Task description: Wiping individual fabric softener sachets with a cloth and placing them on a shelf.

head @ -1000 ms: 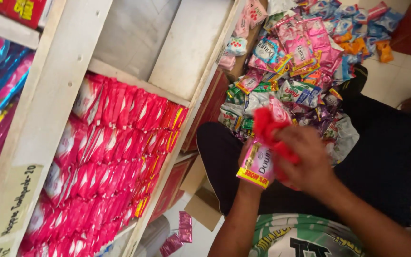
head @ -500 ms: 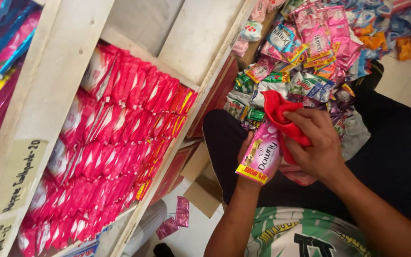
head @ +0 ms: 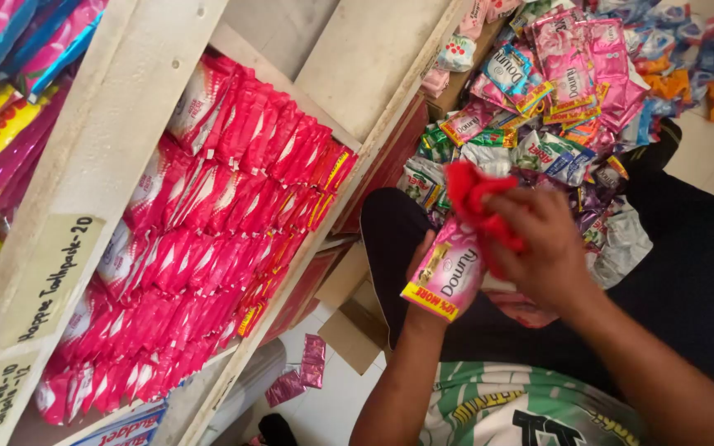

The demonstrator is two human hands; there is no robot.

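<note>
My left hand [head: 425,258] grips a pink sachet [head: 446,271] with a yellow corner, mostly hidden behind it. My right hand [head: 543,248] is closed on a crumpled red cloth [head: 477,198] and presses it against the top of the sachet. Both hands are over my lap, in front of a heap of small sachets [head: 555,91]. To the left, a wooden shelf compartment holds rows of red and white sachets [head: 225,223].
The wooden shelf frame [head: 101,165] with a handwritten paper label fills the left side. Two purple sachets [head: 303,376] lie on the white floor beside a cardboard box [head: 357,322]. Pink, blue and yellow packets show at the upper left.
The view has shifted a little. My right hand has worked the red cloth over the top of the pink sachet, which stays in my left hand.
</note>
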